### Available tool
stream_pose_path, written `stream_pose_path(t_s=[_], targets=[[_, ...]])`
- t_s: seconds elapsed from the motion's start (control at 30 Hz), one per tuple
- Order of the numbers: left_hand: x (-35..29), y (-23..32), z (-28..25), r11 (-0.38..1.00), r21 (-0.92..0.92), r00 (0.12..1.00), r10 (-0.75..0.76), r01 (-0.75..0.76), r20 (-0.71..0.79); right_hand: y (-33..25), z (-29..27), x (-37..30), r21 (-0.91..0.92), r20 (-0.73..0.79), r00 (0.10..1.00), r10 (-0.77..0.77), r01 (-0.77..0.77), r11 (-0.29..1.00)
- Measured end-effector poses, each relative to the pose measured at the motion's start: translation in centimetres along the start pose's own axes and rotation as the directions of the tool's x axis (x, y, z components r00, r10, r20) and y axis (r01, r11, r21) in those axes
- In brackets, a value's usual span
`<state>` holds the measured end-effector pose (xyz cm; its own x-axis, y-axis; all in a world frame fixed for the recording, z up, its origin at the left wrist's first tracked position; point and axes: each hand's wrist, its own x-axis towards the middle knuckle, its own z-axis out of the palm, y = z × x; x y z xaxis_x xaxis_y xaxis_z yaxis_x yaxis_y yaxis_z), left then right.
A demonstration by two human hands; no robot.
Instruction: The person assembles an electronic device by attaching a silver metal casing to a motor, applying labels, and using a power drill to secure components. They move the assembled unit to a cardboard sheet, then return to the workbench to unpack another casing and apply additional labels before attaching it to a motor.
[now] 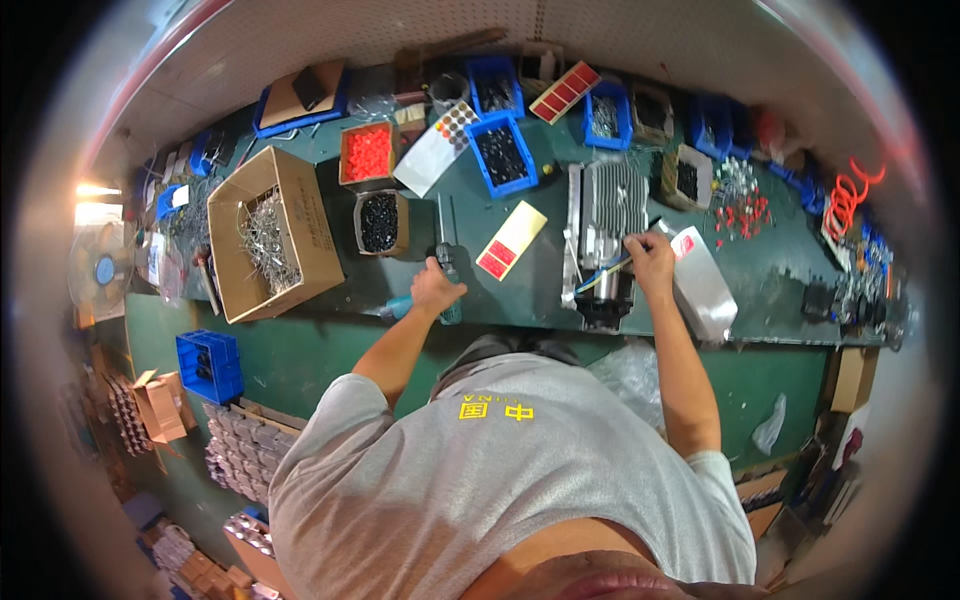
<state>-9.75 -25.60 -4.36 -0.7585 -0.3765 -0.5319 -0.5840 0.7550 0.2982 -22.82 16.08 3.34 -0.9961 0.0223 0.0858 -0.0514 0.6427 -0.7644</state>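
My left hand point(436, 289) is closed round a teal and black power drill point(448, 262), which lies at the bench's near edge with its long bit pointing away from me. My right hand point(653, 262) pinches the end of several thin coloured wires point(603, 272). These wires come out of a grey finned metal housing point(614, 200) that stands on the bench in front of me. Just right of that hand lies a smooth silver metal cover point(706, 285) with a red label. Between the drill and the housing is a cream sheet of red stickers point(511, 240).
On the left stands an open cardboard box point(318, 225) of thin metal parts. Small boxes hold red caps point(368, 153) and black pieces point(380, 222). Blue bins point(503, 154) line the back. Loose red and white pieces point(742, 215) lie to the right, near a coiled orange hose point(850, 200).
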Motion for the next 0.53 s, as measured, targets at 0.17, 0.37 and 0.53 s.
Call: stream_pose_path(t_s=[0.17,0.37,0.53], targets=[[2.3,0.5,-1.3,0.999,-0.003,0.996,0.047,-0.047,-0.078,-1.2,-0.2,-0.2,0.033,0.041,0.994,0.098,-0.099,0.995],[8.0,3.0,-7.1,0.959,0.116,0.956,0.272,-0.260,-0.109,1.3,0.4,0.0,0.034,0.087,0.983,0.161,-0.164,0.986],[15.0,6.2,-12.4,0.900,0.178,0.779,0.433,-0.397,-0.454,1.9,0.8,0.3,0.100,0.097,0.979,0.177,-0.187,0.977]])
